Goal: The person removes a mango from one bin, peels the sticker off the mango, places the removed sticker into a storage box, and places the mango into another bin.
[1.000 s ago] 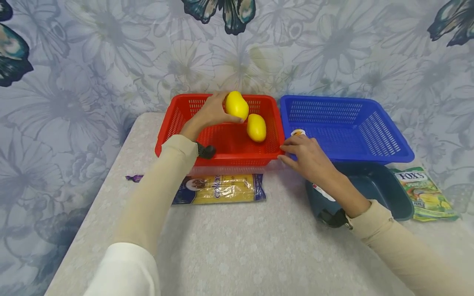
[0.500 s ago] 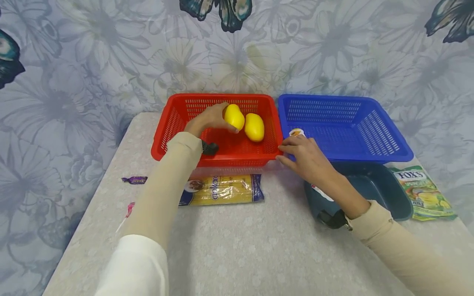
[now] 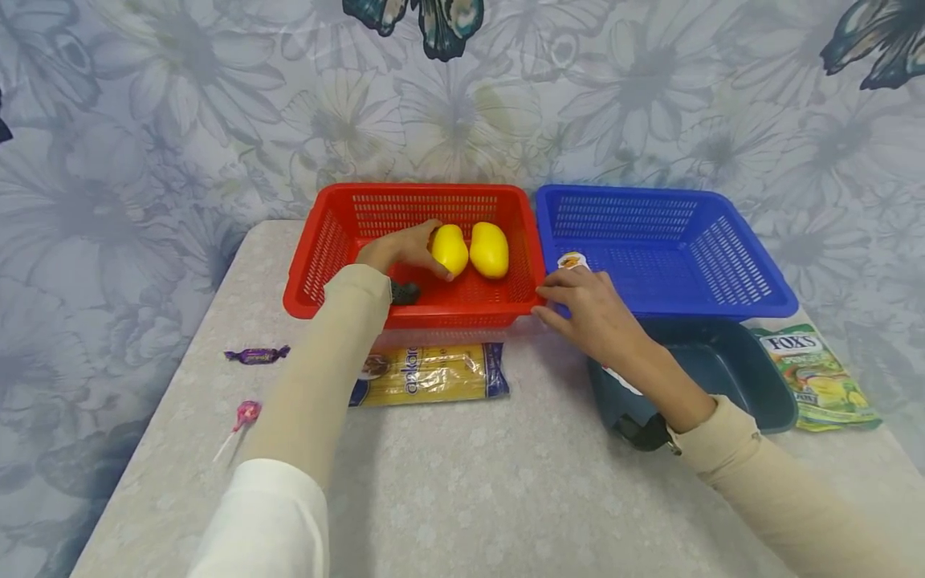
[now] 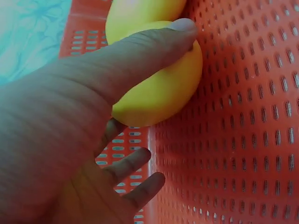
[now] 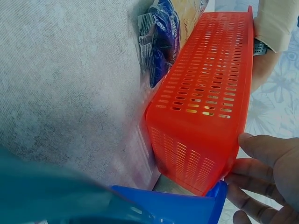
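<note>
In the head view my left hand (image 3: 405, 247) is inside the red basket (image 3: 462, 311), holding a yellow mango (image 3: 450, 250) between thumb and fingers. The left wrist view shows the thumb (image 4: 154, 51) laid across that mango, with several fingers apart from it below. A second mango (image 3: 490, 250) lies just to its right in the basket. My right hand (image 3: 588, 309) holds the basket's front right corner; in the right wrist view its thumb (image 5: 261, 147) touches the red rim, while the other fingers reach round the corner beside the blue basket (image 5: 163, 200).
Right of the red basket stands the blue basket, with a small white-labelled item (image 3: 573, 260) partly hidden inside. A dark teal basin (image 3: 751, 369) and a green FOX'S bag (image 3: 817, 373) sit in front. Nearer lie a pasta pack (image 3: 441, 373), a purple-wrapped candy (image 3: 257, 356) and a pink lollipop (image 3: 247, 413).
My left hand has lowered the mango into the red basket, beside the other one. The right hand keeps its place at the corner. The lollipop has come into view from behind the left sleeve.
</note>
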The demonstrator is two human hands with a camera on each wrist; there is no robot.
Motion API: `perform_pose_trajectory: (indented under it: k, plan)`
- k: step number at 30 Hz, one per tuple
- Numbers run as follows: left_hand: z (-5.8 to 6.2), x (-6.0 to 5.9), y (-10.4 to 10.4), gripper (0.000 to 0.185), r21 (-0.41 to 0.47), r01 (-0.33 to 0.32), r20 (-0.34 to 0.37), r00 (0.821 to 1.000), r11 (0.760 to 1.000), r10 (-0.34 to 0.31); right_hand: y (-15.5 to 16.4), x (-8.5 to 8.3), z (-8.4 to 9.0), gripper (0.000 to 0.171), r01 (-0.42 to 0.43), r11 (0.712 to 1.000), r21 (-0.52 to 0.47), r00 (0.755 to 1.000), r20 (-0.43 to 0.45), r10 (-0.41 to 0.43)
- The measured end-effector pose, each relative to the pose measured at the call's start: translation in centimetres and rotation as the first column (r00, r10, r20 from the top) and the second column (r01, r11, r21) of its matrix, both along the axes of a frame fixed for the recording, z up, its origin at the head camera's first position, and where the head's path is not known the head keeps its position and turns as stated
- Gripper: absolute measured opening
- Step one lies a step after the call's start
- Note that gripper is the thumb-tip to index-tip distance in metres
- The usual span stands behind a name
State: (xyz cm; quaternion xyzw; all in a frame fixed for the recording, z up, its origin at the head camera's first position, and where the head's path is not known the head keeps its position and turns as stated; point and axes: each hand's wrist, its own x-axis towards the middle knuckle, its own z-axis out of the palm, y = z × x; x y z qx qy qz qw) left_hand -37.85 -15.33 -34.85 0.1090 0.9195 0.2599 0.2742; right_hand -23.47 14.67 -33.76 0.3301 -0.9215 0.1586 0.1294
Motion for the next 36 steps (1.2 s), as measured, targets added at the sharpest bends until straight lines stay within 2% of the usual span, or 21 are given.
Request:
perform_pose_trajectory:
  k: [9, 18, 27, 33, 36]
  plan:
    - [0.1, -0.3, 0.0, 0.110, -0.055, 0.035, -0.024, 0.999, 0.998, -0.037, 0.0, -0.1, -0.2, 0.027, -0.008, 1.000, -0.030, 1.000, -0.028, 0.007]
    - [0.2, -0.1, -0.6, 0.117, -0.078, 0.021, -0.025, 0.999, 0.997, -0.023, 0.0, 0.0, -0.6, 0.028, 0.008, 1.000, -0.008, 0.999, -0.037, -0.008]
    - [2.5, 0.1, -1.5, 0.103, -0.080, 0.045, -0.134, 0.989, 0.996, -0.056, 0.0, 0.1, -0.3, 0.024, -0.012, 1.000, -0.016, 0.998, -0.063, 0.011]
    - [3.7, 0.9, -1.8, 0.094, -0.030, 0.060, -0.221, 0.973, 0.998, -0.065, 0.0, 0.1, -0.1, 0.025, -0.006, 1.000, -0.015, 0.999, -0.044, 0.006]
    - [4.2, 1.7, -1.8, 0.087, 0.003, 0.074, -0.278, 0.958, 0.997, -0.070, 0.0, 0.1, 0.0, 0.025, -0.005, 1.000, -0.014, 0.999, -0.038, 0.004]
